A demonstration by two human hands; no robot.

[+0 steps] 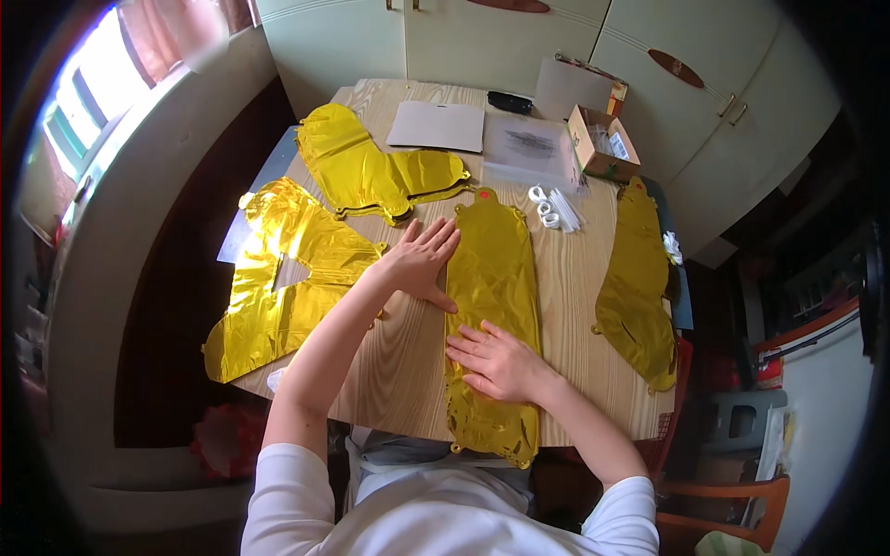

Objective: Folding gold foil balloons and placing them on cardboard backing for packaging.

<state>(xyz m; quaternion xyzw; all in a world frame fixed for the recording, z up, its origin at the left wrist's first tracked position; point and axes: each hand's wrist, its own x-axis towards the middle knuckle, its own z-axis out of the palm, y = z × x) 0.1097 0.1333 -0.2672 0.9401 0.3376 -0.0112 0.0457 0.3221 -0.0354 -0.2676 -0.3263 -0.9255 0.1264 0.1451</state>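
A long flat gold foil balloon (491, 269) lies lengthwise before me, its lower end hanging a little over the table's near edge. My left hand (422, 262) rests at its left edge with fingers spread and the thumb on the foil. Lower down, my right hand (501, 363) lies flat on the same balloon, palm down. Neither hand grips anything. To the left sits a wide, shiny gold foil balloon (324, 255) with an opening in it. Behind that lies another bent gold foil balloon (357, 162). A curved one (633, 287) is at the table's right edge.
Right of centre on the wooden table (570, 278) are white ribbon rolls (547, 208) and thin white sticks (565, 211). Farther back are a grey-white flat panel (436, 126), a clear plastic sheet (530, 148), a black case (510, 102) and an open cardboard box (603, 144).
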